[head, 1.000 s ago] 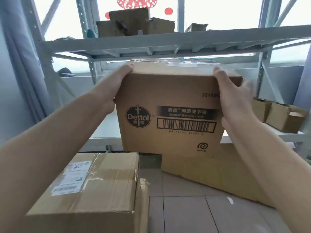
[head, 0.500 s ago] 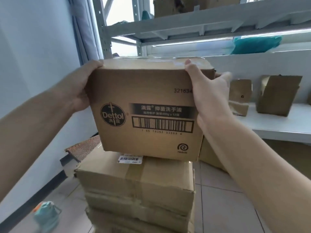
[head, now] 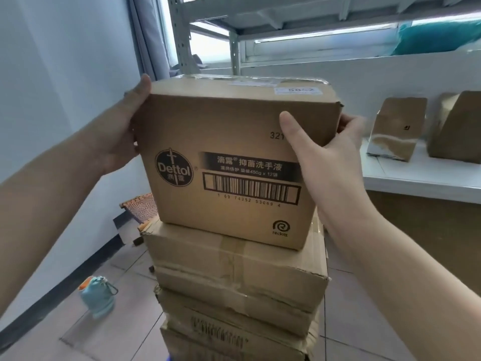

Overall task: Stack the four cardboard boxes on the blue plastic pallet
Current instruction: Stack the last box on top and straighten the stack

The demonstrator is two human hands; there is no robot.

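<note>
A cardboard box printed with a Dettol logo and barcode (head: 234, 152) sits on top of a stack of three taped cardboard boxes (head: 234, 277). My left hand (head: 125, 126) presses flat against its left side. My right hand (head: 325, 152) grips its right front corner, thumb on the front face and fingers around the side. The box's bottom edge touches the top box of the stack, offset a little toward me. A sliver of blue (head: 169, 358) shows at the foot of the stack; the pallet itself is hidden.
A teal pouch (head: 97, 298) lies on the tiled floor at left. A patterned folding stool (head: 140, 207) stands behind the stack by the white wall. Metal shelving (head: 234, 37) rises behind; small cardboard boxes (head: 398, 128) sit on its white shelf at right.
I have swung the Dettol box left from in front of the shelving and lowered it onto the stack. My right thumb has slid down from the top edge onto the front face.
</note>
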